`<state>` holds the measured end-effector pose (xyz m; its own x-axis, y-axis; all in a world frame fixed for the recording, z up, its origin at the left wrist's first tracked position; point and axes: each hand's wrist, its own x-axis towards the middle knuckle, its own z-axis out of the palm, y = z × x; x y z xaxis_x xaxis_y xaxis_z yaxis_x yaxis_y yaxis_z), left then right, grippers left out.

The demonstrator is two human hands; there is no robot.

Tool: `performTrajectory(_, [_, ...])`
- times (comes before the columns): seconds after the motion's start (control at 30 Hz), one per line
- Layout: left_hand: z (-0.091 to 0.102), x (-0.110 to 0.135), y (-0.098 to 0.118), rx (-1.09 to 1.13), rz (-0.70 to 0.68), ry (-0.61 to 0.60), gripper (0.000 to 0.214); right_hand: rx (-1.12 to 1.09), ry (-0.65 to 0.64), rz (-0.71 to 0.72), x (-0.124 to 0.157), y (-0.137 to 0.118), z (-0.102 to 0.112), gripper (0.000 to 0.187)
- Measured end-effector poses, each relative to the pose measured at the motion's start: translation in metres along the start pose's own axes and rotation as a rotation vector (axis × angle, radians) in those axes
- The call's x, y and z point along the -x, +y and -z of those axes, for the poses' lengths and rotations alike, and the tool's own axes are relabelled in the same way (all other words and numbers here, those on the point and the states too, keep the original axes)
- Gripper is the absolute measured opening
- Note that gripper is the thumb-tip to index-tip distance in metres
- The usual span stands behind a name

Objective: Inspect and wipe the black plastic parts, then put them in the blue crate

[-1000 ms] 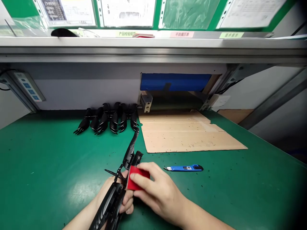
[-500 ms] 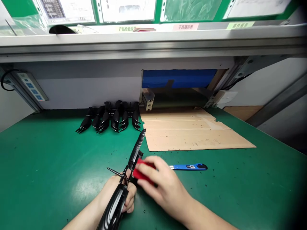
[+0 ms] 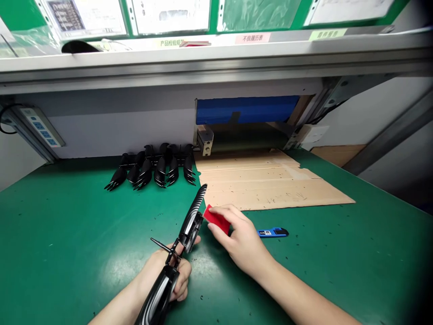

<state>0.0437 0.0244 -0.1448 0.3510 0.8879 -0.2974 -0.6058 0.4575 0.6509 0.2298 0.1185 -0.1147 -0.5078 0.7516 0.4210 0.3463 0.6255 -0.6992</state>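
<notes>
My left hand (image 3: 169, 273) is closed round the near half of a long black plastic moulding (image 3: 184, 239) with comb-like teeth at its far tip and a thin runner at its middle. The moulding tilts up off the green mat (image 3: 67, 234). My right hand (image 3: 241, 241) pinches a small red block (image 3: 216, 220) and presses it against the right side of the moulding's far piece. A row of several finished black comb parts (image 3: 154, 169) lies at the back of the mat.
A blue utility knife (image 3: 272, 232) lies just right of my right hand. A flat sheet of cardboard (image 3: 270, 183) covers the mat behind it, before a dark opening with a blue panel (image 3: 246, 109). A shelf rail (image 3: 216, 63) runs overhead; a power strip (image 3: 40, 127) hangs left.
My right hand has slid the red block forward along the moulding, from near my left hand to the far piece. The moulding's tip has swung slightly right.
</notes>
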Motion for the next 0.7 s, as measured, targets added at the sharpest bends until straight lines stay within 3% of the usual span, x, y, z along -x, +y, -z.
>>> performTrajectory(0.17, [-0.003,0.002,0.000,-0.002,-0.019,-0.017,0.043,-0.280,-0.104,0.084,0.006,-0.009,0.002,0.032])
performTrajectory(0.3, [-0.001,0.005,0.000,-0.002,-0.008,-0.083,0.036,-0.307,-0.152,0.137,0.010,-0.015,-0.003,0.035])
performTrajectory(0.4, [0.002,0.006,0.002,-0.045,-0.019,-0.063,0.046,-0.320,-0.197,0.154,0.007,-0.013,0.000,0.036])
performTrajectory(0.5, [0.003,0.005,0.003,-0.068,-0.019,-0.032,0.039,-0.361,-0.307,0.195,0.002,-0.010,0.010,0.037])
performTrajectory(0.57, [0.002,0.003,0.001,-0.061,-0.012,-0.033,0.035,-0.390,-0.301,0.185,-0.001,-0.012,0.017,0.039])
performTrajectory(0.63, [0.000,0.003,0.001,-0.060,-0.012,-0.026,0.045,-0.390,-0.230,0.145,-0.001,-0.015,0.020,0.040])
performTrajectory(0.7, [-0.003,0.004,0.005,-0.070,-0.023,0.011,0.050,-0.384,-0.282,0.140,0.000,-0.019,0.020,0.041])
